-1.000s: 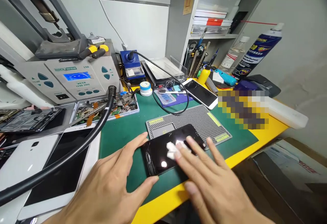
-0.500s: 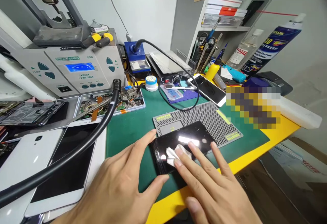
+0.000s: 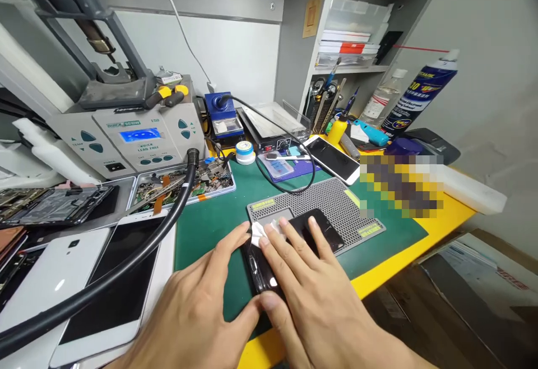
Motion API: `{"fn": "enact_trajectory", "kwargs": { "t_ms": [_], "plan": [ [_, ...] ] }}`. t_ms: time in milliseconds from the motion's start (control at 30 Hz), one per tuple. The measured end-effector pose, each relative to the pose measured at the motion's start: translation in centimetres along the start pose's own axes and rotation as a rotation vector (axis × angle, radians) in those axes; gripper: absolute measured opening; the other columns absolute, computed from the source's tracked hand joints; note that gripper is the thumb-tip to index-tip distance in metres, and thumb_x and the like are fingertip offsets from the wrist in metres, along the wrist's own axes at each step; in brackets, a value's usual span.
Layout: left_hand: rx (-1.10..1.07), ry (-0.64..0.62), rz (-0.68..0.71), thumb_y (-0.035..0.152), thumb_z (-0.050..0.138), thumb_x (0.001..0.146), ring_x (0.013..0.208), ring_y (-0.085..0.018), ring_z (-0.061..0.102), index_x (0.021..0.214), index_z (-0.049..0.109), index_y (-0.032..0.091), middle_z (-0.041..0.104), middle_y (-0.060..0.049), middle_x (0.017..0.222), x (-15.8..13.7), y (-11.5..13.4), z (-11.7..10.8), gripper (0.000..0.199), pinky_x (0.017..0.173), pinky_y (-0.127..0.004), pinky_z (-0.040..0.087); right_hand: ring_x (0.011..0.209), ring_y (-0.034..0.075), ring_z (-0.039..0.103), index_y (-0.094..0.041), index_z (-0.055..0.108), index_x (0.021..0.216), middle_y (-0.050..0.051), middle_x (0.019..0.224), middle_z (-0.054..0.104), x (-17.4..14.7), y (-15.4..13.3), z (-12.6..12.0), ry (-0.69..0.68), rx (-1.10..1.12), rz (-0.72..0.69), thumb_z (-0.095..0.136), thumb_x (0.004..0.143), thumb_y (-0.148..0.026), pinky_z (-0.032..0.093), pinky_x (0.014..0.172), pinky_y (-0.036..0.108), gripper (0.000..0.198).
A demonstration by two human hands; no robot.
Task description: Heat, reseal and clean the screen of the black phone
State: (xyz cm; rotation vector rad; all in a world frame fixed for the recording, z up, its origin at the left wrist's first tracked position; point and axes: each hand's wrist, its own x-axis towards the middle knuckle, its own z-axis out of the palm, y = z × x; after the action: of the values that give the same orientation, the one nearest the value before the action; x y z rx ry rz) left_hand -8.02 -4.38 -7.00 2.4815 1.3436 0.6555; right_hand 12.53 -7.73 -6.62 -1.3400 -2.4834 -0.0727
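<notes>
A glossy black smartphone (image 3: 317, 229) lies at a slant, its far part over the grey perforated mat (image 3: 365, 212). With thumb and fingers at its near-left end, my left hand (image 3: 197, 296) is closed on the phone's edges. My right hand (image 3: 313, 290) reaches across the glass and holds a crumpled white tissue (image 3: 259, 233) down against it under the fingertips. That tissue is at the phone's upper left corner, close to my left index finger. Much of the phone's surface is hidden beneath my right hand.
A black hose (image 3: 163, 240) arcs over white phones (image 3: 109, 279) at left, coming from a rework station (image 3: 138, 136). Behind the green mat (image 3: 202, 234) stand a blue-lidded jar (image 3: 245, 153) and another white phone (image 3: 334, 158). The yellow table edge (image 3: 386, 268) runs along the right.
My right hand has slid the tissue across the glass, up and left to the phone's far-left corner. My left hand keeps its grip on the phone. The view has shifted slightly.
</notes>
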Motion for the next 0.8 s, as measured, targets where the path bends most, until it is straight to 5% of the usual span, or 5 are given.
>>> {"fn": "enact_trajectory", "kwargs": {
  "t_ms": [167,400,600,800],
  "plan": [
    [-0.003,0.082,0.037,0.038,0.062,0.086,0.098,-0.022,0.076,0.151,0.033,0.023,0.072,-0.008,0.125,-0.4,-0.9,0.8,0.072,0.084,-0.026,0.062,0.15,0.039,0.03,-0.006,0.048,0.148,0.013,0.159,0.038,-0.4,0.0,0.5,0.043,-0.003,0.008,0.046,0.1,-0.033,0.012,0.123,0.067,0.055],
    [0.016,0.159,0.017,0.057,0.057,0.092,0.061,-0.01,0.071,0.151,0.037,0.023,0.074,-0.007,0.118,-0.8,-1.2,1.7,0.071,0.063,-0.018,0.059,0.152,0.032,0.027,-0.015,0.041,0.154,0.004,0.162,0.036,-0.9,3.2,-1.5,-0.043,-0.041,0.241,0.036,0.106,-0.031,0.017,0.125,0.063,0.052],
    [0.041,0.149,0.044,0.057,0.055,0.093,0.078,-0.014,0.076,0.151,0.036,0.02,0.074,-0.009,0.118,-0.5,-1.1,1.2,0.072,0.064,-0.018,0.06,0.151,0.03,0.029,-0.012,0.037,0.155,0.004,0.162,0.033,-2.1,5.4,-2.1,-0.058,-0.137,0.228,0.033,0.107,-0.027,0.025,0.122,0.064,0.051],
    [0.041,0.167,0.05,0.059,0.051,0.094,0.077,-0.013,0.076,0.15,0.037,0.019,0.075,-0.008,0.117,-0.3,-0.7,1.4,0.07,0.069,-0.018,0.06,0.147,0.035,0.037,-0.005,0.047,0.148,0.01,0.158,0.041,-1.7,2.2,-0.2,0.07,-0.12,0.109,0.045,0.1,-0.023,0.029,0.119,0.066,0.052]
  ]
}}
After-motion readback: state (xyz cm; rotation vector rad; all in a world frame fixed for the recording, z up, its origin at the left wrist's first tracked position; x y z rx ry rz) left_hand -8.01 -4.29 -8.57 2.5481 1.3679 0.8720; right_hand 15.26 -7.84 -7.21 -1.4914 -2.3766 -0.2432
